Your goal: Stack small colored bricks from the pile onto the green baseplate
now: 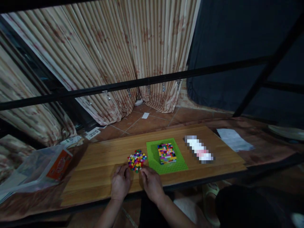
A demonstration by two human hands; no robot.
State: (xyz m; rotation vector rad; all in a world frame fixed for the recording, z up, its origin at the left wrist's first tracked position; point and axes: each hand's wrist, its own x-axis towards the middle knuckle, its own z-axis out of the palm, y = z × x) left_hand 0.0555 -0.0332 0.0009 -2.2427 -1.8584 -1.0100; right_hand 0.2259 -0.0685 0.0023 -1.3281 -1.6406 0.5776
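A loose pile of small coloured toy bricks [137, 161] lies on the wooden board. My left hand [120, 182] rests at the pile's near left edge, its fingers curled together. At the near right edge is my right hand [152, 183], with thumb and fingers bent close together by the bricks. What either hand holds, if anything, is too small to make out. To the right of the pile, a green baseplate [152, 158] lies flat. On it stands a block built of many multicoloured bricks [167, 153]; neither hand touches it.
The wooden board [99, 164] fills the middle. A blurred-out white and pink item [199, 149] lies right of the baseplate. At the left is a clear plastic container [35, 167] with an orange label. White paper [234, 139] lies beyond the board's right end. A dark bar [152, 78] crosses behind.
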